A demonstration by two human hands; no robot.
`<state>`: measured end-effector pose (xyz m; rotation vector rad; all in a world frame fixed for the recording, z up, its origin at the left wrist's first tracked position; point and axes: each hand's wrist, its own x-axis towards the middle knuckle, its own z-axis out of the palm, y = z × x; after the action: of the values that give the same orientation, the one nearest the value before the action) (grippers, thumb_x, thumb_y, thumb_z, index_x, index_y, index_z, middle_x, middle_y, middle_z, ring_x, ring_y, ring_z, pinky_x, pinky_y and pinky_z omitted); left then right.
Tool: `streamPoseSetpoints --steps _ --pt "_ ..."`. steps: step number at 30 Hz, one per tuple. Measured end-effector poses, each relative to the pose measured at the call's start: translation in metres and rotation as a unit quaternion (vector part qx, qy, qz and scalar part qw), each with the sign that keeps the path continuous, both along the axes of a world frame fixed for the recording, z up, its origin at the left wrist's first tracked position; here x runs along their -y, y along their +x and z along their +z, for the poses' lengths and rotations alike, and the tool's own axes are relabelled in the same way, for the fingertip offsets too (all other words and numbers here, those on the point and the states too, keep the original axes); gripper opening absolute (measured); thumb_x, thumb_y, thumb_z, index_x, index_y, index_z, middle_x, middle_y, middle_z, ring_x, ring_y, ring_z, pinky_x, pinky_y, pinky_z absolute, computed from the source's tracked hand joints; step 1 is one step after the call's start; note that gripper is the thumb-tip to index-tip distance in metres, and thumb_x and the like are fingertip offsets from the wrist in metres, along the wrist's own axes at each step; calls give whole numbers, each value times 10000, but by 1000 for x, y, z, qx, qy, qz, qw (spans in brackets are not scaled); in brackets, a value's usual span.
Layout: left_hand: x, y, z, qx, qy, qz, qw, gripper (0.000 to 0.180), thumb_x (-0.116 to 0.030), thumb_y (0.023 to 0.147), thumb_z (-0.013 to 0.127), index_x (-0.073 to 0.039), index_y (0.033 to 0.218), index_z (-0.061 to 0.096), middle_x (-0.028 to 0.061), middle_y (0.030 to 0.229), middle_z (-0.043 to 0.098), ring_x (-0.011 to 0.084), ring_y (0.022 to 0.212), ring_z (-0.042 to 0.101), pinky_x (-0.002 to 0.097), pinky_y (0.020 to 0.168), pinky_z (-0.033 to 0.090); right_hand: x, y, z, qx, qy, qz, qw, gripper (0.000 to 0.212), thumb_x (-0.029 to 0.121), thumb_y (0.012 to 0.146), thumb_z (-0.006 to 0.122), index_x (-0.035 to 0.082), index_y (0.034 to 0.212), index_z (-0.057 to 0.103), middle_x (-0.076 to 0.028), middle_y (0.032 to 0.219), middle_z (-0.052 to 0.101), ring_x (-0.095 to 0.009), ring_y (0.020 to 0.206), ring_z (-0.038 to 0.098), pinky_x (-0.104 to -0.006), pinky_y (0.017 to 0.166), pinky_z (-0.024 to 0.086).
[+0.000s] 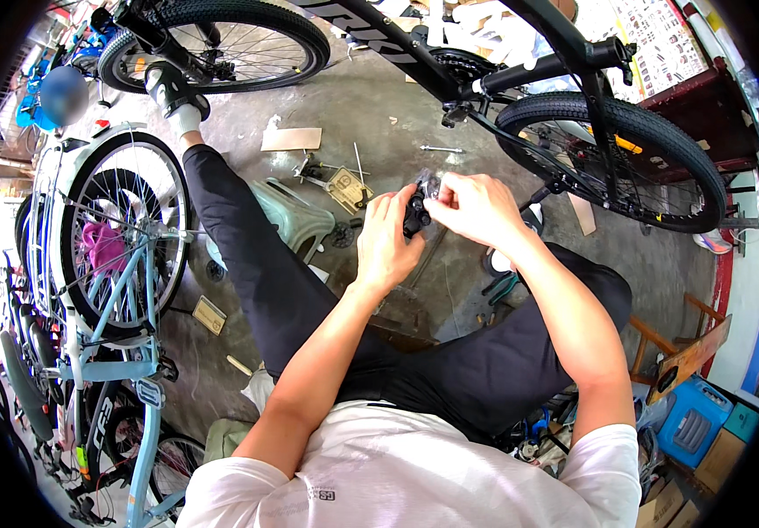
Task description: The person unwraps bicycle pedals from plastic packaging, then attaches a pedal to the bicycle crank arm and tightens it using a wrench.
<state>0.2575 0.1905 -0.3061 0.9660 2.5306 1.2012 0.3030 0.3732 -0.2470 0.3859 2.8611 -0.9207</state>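
Note:
In front of my knees, my left hand is closed around a small black bicycle part, whose exact kind is hard to make out. Crumpled clear plastic wrapping sits at the top of that part. My right hand pinches at the wrapping from the right, its thumb and fingers pressed together. Both hands meet above the floor, almost touching each other. Beyond them stands a black bicycle, and a thin metal axle lies on the concrete.
A pale green plastic stool lies tipped by my left leg. Tools and small card boxes are scattered nearby. Light blue and white bicycles crowd the left. Green-handled pliers lie by my right leg; a blue plastic stool stands lower right.

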Motion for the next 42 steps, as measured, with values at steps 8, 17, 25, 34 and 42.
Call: streamPoseSetpoints --steps 8,17,25,34,42 --pt "-3 7 -8 -132 -8 4 991 724 -18 674 716 -53 1381 565 170 1141 630 378 1183 564 452 1014 494 0 2 -18 6 66 19 998 282 320 827 672 47 760 676 -151 733 707 -371 698 698 -470 673 548" --pt "-9 8 -4 -95 -8 27 995 769 -58 705 758 -99 1432 511 151 1198 614 386 1196 532 466 1020 483 -18 -1 -7 -56 70 -45 995 232 289 807 644 82 723 705 -153 716 698 -380 739 706 -487 683 555" --pt "-6 5 5 -83 -8 10 996 746 -47 707 746 -120 1422 542 129 1171 608 379 1204 520 465 994 496 -20 6 -9 -50 61 -45 996 242 310 831 646 87 752 698 -144 734 697 -366 745 699 -482 680 537" --pt "4 4 4 -195 13 -19 980 663 40 705 669 -145 1341 633 66 993 639 342 1131 584 426 931 533 -14 7 -17 -119 104 40 987 217 262 886 642 50 905 599 -150 851 688 -384 701 684 -501 654 547" --pt "7 -3 -7 -192 -3 -22 981 705 21 677 706 -160 1354 629 66 1054 641 330 1199 562 425 932 543 -15 7 -28 -175 65 92 978 143 143 887 637 18 872 570 -186 827 635 -415 734 661 -521 657 523"
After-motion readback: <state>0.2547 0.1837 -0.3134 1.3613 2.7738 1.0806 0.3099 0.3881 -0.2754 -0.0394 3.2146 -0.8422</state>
